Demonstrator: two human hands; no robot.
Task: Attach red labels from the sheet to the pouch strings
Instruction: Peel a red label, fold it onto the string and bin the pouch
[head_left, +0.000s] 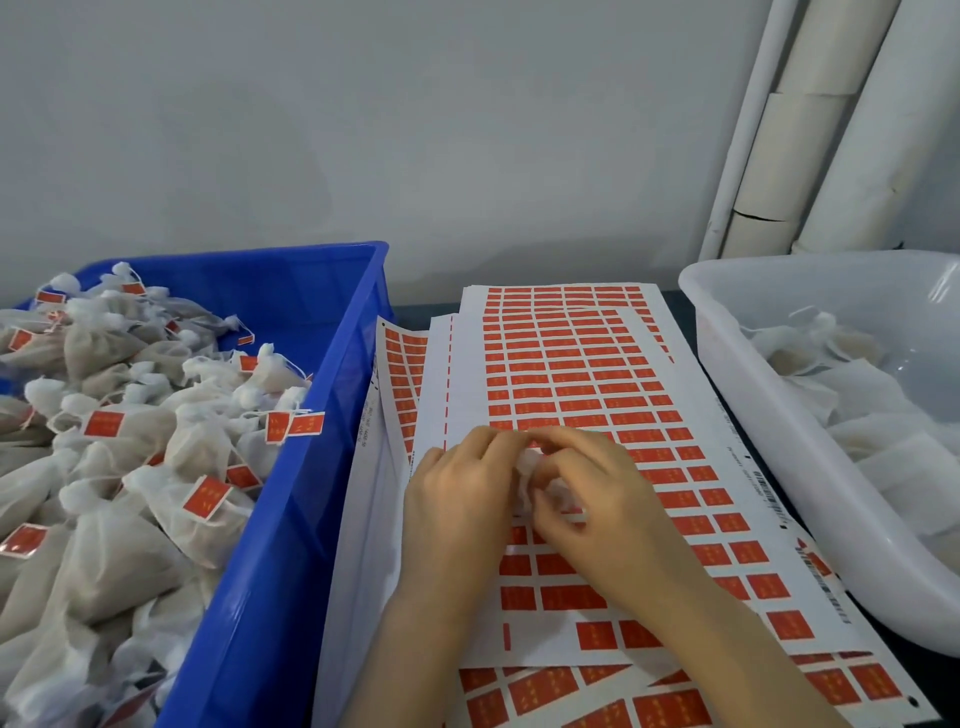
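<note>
Frame centre: white pouch, gripped from both sides by curled fingers of left hand and right hand. Pouch string hidden by the fingers. Directly beneath: label sheet on a stack, rows of red labels with bare gaps. Left of frame: blue bin piled with labelled pouches. Right of frame: white tub holding unlabelled pouches.
</note>
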